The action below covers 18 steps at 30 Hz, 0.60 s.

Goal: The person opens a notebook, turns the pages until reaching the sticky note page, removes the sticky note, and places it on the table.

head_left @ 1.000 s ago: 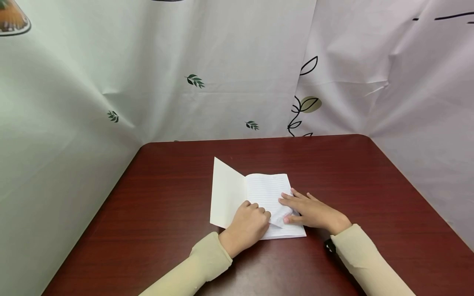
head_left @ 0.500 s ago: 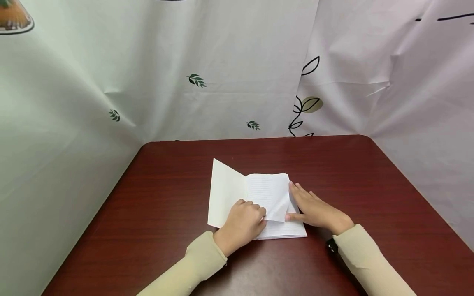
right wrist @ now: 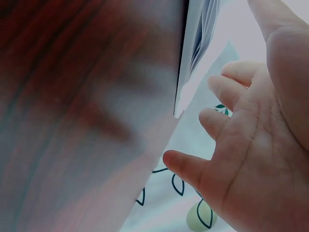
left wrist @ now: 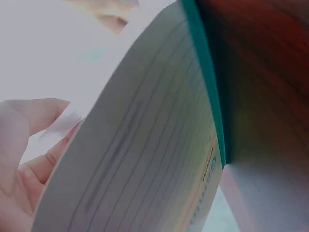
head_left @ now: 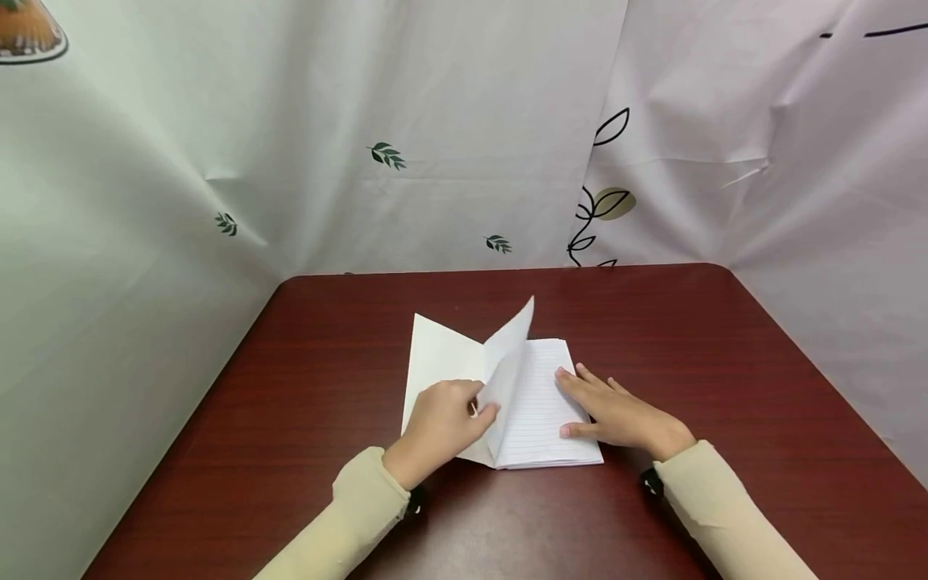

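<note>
A lined notebook (head_left: 544, 403) lies spread on the table, its pale cover (head_left: 438, 354) folded out to the left and tilted up. My left hand (head_left: 445, 419) pinches a lifted page (head_left: 510, 354) between thumb and fingers, and that page stands up, bent, near the spine. In the left wrist view the notebook's lined inner side (left wrist: 140, 121) fills the middle, beside a green edge strip, with the left hand (left wrist: 29, 159) behind it. With fingers spread, my right hand (head_left: 616, 411) rests at the notebook's right margin; in the right wrist view its palm (right wrist: 256, 150) faces the camera.
The dark red wooden table (head_left: 348, 346) extends around the notebook on all sides. A pale curtain (head_left: 464, 121) with leaf prints hangs behind and at both sides. A black band (head_left: 652, 482) sits under the right sleeve cuff.
My left hand has moved left, carrying the page from lying over the right side to standing upright near the spine. The right hand stays at the right margin, its fingers shifting slightly.
</note>
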Available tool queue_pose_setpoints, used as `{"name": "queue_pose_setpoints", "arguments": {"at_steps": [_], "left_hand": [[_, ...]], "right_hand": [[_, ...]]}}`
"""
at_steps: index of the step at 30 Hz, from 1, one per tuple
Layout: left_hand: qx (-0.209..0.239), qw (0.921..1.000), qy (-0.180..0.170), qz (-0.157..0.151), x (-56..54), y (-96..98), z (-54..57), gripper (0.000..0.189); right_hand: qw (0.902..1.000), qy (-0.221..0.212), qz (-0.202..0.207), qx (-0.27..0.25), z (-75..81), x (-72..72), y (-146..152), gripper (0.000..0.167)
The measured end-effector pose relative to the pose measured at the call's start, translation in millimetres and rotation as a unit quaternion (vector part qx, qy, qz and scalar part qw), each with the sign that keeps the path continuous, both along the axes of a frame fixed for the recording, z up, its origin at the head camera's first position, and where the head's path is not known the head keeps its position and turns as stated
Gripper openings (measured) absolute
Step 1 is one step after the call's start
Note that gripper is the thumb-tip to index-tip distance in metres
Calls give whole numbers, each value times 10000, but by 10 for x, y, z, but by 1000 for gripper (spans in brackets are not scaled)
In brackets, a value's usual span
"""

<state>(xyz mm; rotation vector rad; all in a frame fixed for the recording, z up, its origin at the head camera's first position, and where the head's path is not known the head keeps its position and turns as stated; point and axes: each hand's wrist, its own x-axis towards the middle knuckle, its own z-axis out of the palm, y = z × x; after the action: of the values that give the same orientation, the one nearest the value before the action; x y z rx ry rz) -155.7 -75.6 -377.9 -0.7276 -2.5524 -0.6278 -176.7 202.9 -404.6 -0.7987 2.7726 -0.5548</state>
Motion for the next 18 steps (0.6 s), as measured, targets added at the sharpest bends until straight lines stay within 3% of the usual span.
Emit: {"name": "queue_pose_setpoints", "arguments": {"at_steps": [4, 7, 14, 18], "left_hand": [[680, 9929, -964, 174, -33, -133, 97, 31], [1082, 9836, -1430, 197, -68, -238, 140, 21], [1467, 9711, -1854, 336, -126, -460, 156, 6], [1459, 9686, -1956, 468, -121, -567, 160, 6]], "right_hand": [[10000, -37, -14, -9, 2, 6, 12, 84], [10000, -68, -23, -19, 0, 14, 19, 83], [9998, -191, 0, -28, -13, 29, 39, 86], [9997, -224, 87, 24, -17, 34, 54, 90]]}}
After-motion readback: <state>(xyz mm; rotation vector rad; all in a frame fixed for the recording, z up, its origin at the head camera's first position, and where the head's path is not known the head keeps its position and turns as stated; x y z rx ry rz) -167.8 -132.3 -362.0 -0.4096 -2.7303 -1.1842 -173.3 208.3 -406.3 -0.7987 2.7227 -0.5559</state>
